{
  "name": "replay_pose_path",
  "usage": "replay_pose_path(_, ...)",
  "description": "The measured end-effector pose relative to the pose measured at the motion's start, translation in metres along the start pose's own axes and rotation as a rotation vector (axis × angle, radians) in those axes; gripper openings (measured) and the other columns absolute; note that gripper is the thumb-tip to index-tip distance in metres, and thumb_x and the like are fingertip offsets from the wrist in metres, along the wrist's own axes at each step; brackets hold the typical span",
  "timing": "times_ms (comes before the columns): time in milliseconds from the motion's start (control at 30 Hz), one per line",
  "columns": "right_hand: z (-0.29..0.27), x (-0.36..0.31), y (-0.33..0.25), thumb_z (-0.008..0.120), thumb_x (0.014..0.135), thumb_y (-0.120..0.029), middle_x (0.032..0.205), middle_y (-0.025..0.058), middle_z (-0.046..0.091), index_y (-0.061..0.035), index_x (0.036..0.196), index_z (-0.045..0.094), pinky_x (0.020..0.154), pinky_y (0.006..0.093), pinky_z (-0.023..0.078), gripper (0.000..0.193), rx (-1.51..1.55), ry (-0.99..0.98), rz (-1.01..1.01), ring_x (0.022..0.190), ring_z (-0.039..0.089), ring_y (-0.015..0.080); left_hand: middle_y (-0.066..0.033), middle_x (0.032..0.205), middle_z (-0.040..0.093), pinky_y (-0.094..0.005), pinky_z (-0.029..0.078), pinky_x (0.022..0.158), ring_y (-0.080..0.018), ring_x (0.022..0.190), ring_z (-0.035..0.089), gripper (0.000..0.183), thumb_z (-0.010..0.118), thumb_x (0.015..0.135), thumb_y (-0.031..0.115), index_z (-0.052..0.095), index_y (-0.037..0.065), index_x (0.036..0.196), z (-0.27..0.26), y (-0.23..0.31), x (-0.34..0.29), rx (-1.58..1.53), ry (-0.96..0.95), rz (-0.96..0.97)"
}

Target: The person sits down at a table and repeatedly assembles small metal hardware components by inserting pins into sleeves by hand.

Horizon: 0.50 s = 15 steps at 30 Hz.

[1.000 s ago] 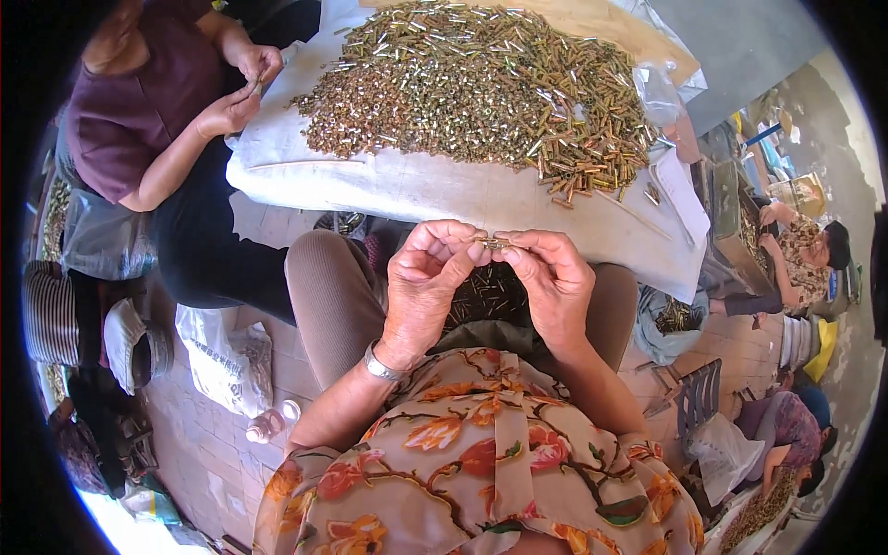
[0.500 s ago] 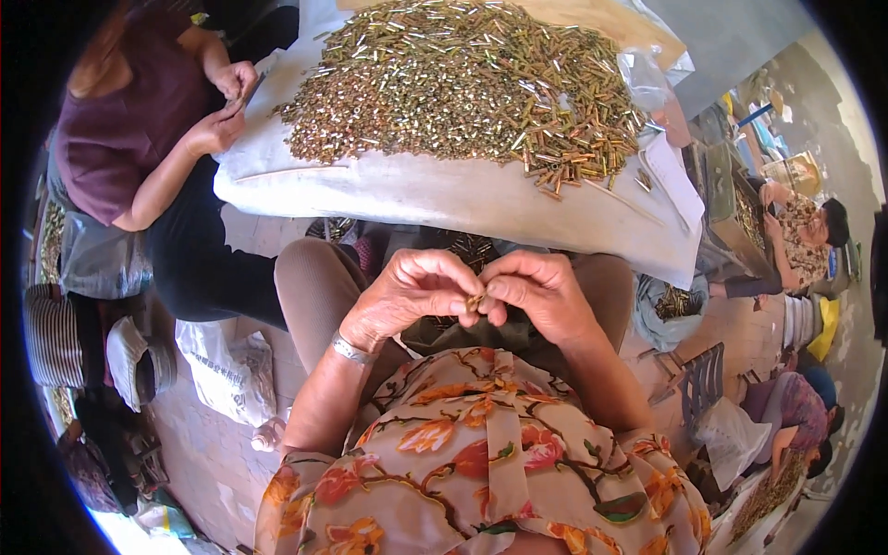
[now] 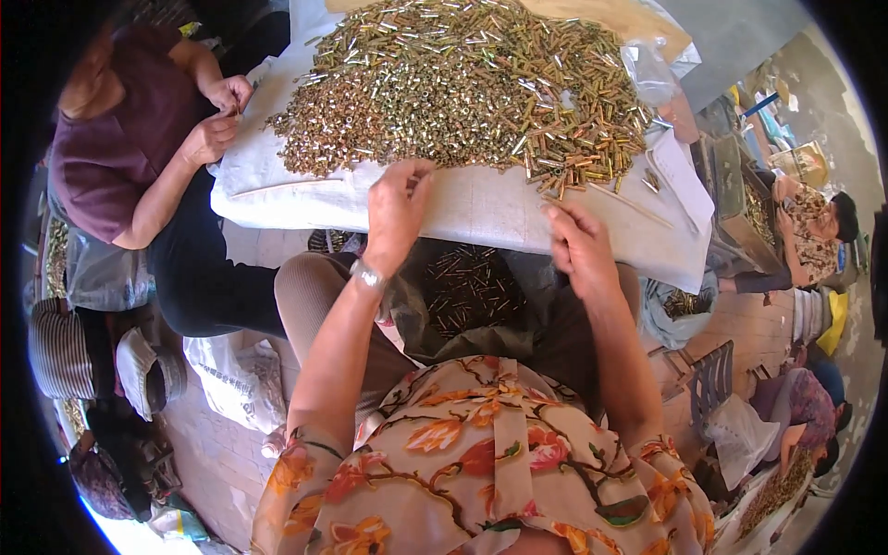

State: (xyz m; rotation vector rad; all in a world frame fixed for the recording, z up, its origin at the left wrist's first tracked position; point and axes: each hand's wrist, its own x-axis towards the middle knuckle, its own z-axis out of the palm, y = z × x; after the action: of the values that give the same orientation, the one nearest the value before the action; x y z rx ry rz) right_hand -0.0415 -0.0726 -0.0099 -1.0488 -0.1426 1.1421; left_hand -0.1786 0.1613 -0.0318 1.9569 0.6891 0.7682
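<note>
A heap of small ring-shaped metal pieces [image 3: 328, 125], brass and silver in colour, lies on the white-covered table in front of me. Slim metal tubes or pins [image 3: 578, 139] make up its right side. At the heap's front edge is my left hand [image 3: 398, 213], fingers curled in, whatever they hold hidden. My right hand [image 3: 583, 245] hovers at the table's front edge below the slim pieces, its thumb and fingers closed together; anything between them is too small to make out. Below, between my knees, an open dark bag [image 3: 472, 291] holds many slim metal pieces.
The white table cover [image 3: 305, 208] bears a thin stick [image 3: 634, 205] and a paper sheet [image 3: 680, 176] at right. A person [image 3: 120, 139] sits at left, hands near the table's edge. A bag of metal parts [image 3: 680, 310] stands right of my knee.
My hands were together above my lap, pinching a small piece. They have since parted and moved forward to the table, uncovering the dark bag below.
</note>
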Motion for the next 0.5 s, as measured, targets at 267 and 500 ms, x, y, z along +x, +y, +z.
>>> replay_pose_path(267, -0.012, 0.038, 0.0, 0.066, 0.082, -0.014, 0.082, 0.0117, 0.06, -0.0087, 0.088, 0.062, 0.06, 0.0418, 0.048, 0.009, -1.759, 0.499, -0.742, 0.072, 0.061, 0.0353, -0.0123, 0.087, 0.063, -0.0409, 0.051, 0.069, -0.0312, 0.08, 0.063, 0.012, 0.067, 0.077, 0.009, 0.063, 0.006, 0.087, 0.024, -0.003, 0.031, 0.6, -0.011, 0.255)
replay_pose_path(500, -0.013, 0.022, 0.015, 0.062, 0.087, -0.018, 0.079, 0.0109, 0.057, -0.0096, 0.093, 0.06, 0.055, 0.0418, 0.049, 0.011, -1.606, 0.465, -0.916, 0.064, 0.062, 0.0291, -0.0133, 0.088, 0.06, -0.0377, 0.053, 0.072, -0.0307, 0.085, 0.062, 0.014, 0.059, 0.074, -0.001, 0.057, 0.005, 0.087, 0.025, 0.001, 0.023, 0.806, -0.04, 0.394)
